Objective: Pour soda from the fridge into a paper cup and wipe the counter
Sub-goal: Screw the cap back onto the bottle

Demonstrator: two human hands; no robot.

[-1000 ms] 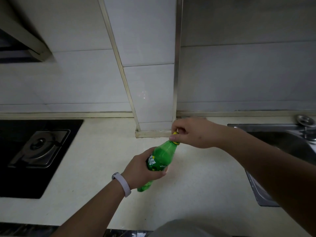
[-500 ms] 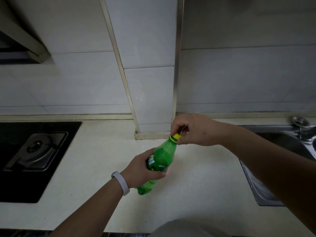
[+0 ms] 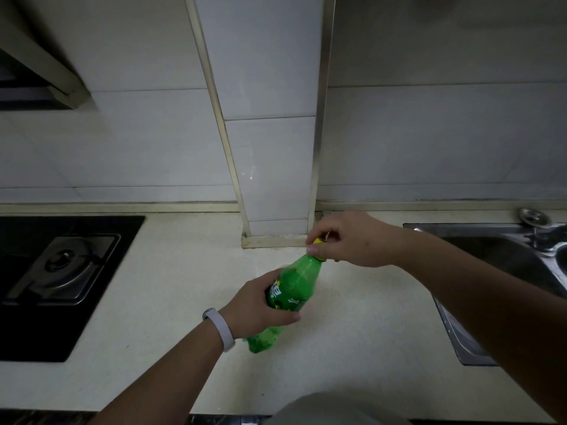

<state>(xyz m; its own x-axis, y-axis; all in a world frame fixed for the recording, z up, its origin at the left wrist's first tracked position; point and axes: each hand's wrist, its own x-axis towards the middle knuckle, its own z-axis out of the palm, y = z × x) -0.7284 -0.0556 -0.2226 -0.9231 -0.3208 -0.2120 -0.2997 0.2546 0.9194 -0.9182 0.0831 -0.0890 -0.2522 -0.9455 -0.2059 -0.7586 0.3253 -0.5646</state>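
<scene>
Green bottle (image 3: 293,297) at centre frame, tilted, neck toward upper right, held above the counter (image 3: 171,280). Left hand (image 3: 257,305) wrapped round its labelled middle; white band (image 3: 219,329) on that wrist. Right hand (image 3: 352,239) over the top, thumb and fingers pinching the yellow cap (image 3: 319,242). Black hob (image 3: 58,280) at left edge. Steel sink (image 3: 503,265) at right edge, with a drain plug (image 3: 533,216) on its rim. Tiled pillar (image 3: 270,148) behind the bottle.

The single head view looks steeply down, close over the counter (image 3: 153,302), facing the tiled wall (image 3: 122,142).
</scene>
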